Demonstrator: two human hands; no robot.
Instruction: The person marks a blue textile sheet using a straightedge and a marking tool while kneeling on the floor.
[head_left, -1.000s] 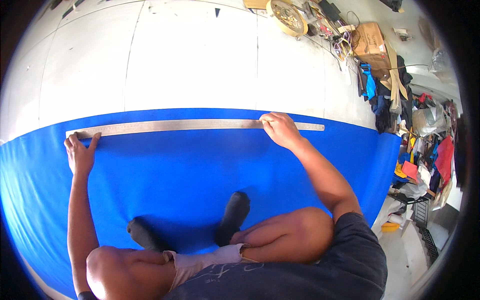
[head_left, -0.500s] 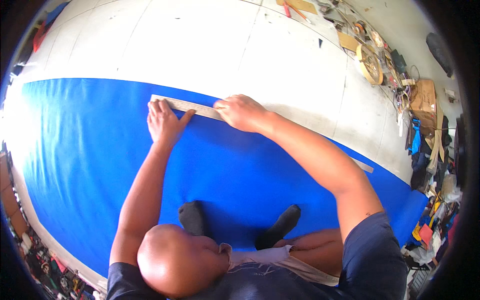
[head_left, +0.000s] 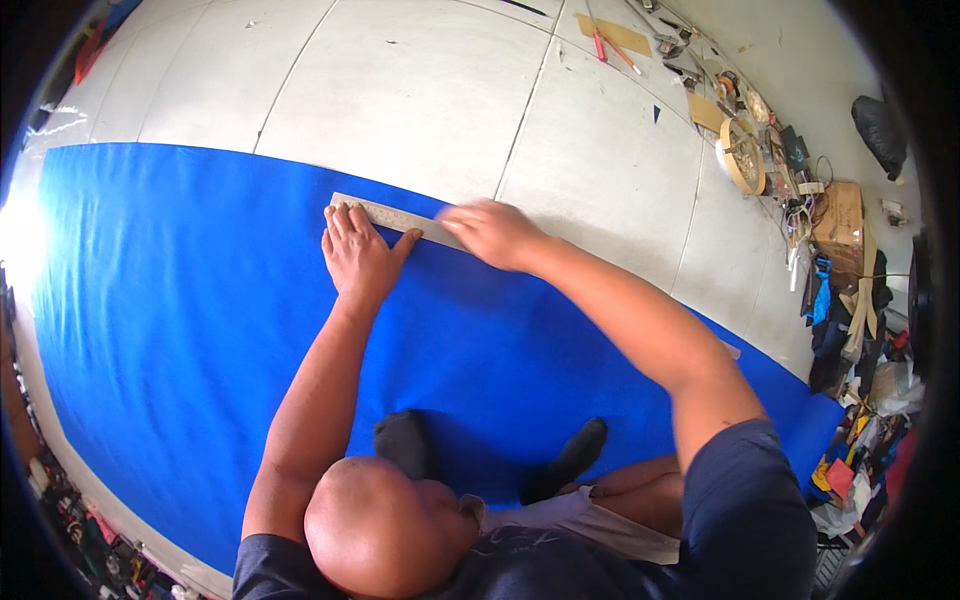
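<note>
A large blue sheet (head_left: 220, 330) lies spread on the floor under my feet. Along its far edge runs a long, flat, pale metal ruler (head_left: 395, 219); its right part is mostly hidden behind my right forearm. My left hand (head_left: 360, 255) presses down near the ruler's left end, its fingers stretched over it and the thumb apart. Just right of there, my right hand (head_left: 492, 235) is closed at the ruler's far side, smeared by motion. Whatever it holds is hidden.
Pale floor tiles (head_left: 400, 90) stretch beyond the sheet. A red-handled tool (head_left: 600, 47) lies on them at the far right. Along the right wall are a round tan ring (head_left: 742, 157), a cardboard box (head_left: 840, 225) and heaped scraps (head_left: 850, 480). My dark-socked feet (head_left: 403, 440) rest on the sheet.
The view has shifted, so most things appear farther right. My right hand has slid slightly left along the ruler, nearer my left hand, which stays in place on it.
</note>
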